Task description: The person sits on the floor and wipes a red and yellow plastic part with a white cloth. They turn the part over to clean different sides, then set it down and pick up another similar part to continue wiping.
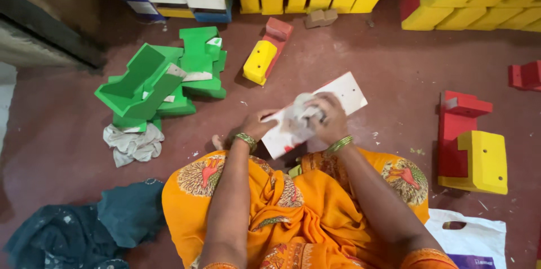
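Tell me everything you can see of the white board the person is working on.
The white board is a flat, roughly rectangular panel, apparently painted wood, with small dark holes near its far end and a red patch at its near corner. It lies tilted across the person's lap above the reddish floor, far end pointing up-right. The left hand grips its near-left edge; the right hand presses a crumpled pale rag onto its face.

A matt white painted board (338,97) is showing rough, scuffed patches under a crumpled grey cloth (301,105), while the dusty maroon floor (394,66) is looking coarse.
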Motion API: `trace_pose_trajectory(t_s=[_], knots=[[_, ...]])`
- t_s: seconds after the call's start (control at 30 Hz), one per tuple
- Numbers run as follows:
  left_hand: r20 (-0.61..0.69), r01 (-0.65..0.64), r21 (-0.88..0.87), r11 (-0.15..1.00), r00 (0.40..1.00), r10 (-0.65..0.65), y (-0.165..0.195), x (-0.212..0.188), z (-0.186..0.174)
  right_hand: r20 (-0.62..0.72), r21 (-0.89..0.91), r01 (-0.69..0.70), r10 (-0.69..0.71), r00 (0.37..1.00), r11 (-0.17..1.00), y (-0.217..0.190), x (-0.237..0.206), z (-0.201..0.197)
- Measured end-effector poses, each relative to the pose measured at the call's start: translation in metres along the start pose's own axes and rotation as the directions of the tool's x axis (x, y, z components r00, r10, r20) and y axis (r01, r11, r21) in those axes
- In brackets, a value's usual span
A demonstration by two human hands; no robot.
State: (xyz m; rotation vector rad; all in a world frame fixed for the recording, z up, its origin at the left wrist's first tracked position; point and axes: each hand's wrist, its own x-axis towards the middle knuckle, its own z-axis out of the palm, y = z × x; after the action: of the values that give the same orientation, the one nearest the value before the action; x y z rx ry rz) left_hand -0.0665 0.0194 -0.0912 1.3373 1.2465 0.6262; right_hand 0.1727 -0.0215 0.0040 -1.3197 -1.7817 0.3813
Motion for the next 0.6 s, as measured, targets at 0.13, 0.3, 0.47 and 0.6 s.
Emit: trace_pose_trajectory(t_s=[0.13,0.3,0.47,0.6], knots=[[-0.269,-0.041,0.099,0.994,0.961,0.067,-0.004,0.006,0.002,0.307,-0.122,0.198,-0.153,0.939,0.973,-0.048,-0.018,0.019],[-0.264,-0.076,0.174,0.982,0.957,0.121,-0.001,-0.001,0.005,0.592,-0.311,0.327,-0.087,0.801,0.892,-0.025,-0.021,0.027],[-0.248,-0.097,0.182,0.978,0.958,0.141,0.012,-0.004,0.003,0.044,-0.714,-0.436,0.657,0.753,0.548,0.081,0.027,-0.066],[-0.273,-0.211,0.234,0.949,0.923,0.272,0.01,0.002,0.004,-0.365,-0.703,-0.59,0.51,0.779,0.397,0.11,0.024,-0.131]])
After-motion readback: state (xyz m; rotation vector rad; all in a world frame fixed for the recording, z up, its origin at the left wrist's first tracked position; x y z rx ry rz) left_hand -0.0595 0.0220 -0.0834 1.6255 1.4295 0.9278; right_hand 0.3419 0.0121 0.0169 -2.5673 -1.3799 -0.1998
